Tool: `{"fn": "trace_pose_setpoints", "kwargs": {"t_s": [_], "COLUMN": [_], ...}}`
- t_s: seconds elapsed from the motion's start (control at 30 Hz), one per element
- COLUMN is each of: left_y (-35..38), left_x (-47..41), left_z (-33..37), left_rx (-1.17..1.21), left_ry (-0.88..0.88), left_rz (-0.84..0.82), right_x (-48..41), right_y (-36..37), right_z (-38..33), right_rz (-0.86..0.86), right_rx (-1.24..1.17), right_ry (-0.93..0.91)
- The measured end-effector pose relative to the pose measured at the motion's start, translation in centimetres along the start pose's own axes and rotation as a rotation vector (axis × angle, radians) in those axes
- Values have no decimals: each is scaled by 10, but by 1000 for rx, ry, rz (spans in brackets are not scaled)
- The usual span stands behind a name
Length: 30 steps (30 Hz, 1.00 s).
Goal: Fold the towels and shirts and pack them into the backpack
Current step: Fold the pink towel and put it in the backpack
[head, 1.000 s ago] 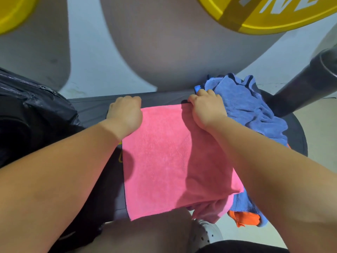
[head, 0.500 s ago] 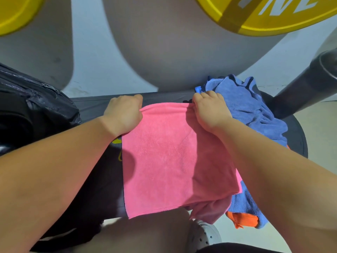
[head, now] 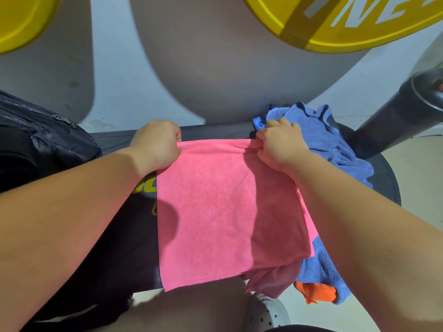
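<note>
Towel (head: 223,212) seemingly in left hand (head: 155,144), right hand (head: 280,146)

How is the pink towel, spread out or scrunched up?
Spread out: the pink towel lies smooth, left hand and right hand pinching its far corners. Whether doubled, cannot tell.

Both bare forearms reach forward from the lower corners of the view, angling slightly toward each other. The left hand (head: 155,144) is curled, knuckles up, pinching the far left corner of the pink towel (head: 215,212). The right hand (head: 280,146), level with it, grips the far right corner, fingers bent.
</note>
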<state>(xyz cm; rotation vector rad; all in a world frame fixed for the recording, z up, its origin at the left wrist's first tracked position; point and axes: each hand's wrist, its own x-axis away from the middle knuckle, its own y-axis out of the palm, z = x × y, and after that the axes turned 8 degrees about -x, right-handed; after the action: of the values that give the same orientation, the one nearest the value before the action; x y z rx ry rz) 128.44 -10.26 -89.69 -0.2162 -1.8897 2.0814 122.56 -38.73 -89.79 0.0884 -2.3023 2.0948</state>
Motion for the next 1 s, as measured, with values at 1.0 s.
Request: {"fn": "trace_pose_setpoints", "kwargs": {"t_s": [1.0], "left_y": [-20], "left_x": [132], "left_z": [18], "left_rx": [-38], "left_ry": [212], "left_rz": [63], "right_x": [127], "right_y": [-71], "right_z": [-5], "right_rz": [-315], "right_rx": [-297], "right_ry": [-43]}}
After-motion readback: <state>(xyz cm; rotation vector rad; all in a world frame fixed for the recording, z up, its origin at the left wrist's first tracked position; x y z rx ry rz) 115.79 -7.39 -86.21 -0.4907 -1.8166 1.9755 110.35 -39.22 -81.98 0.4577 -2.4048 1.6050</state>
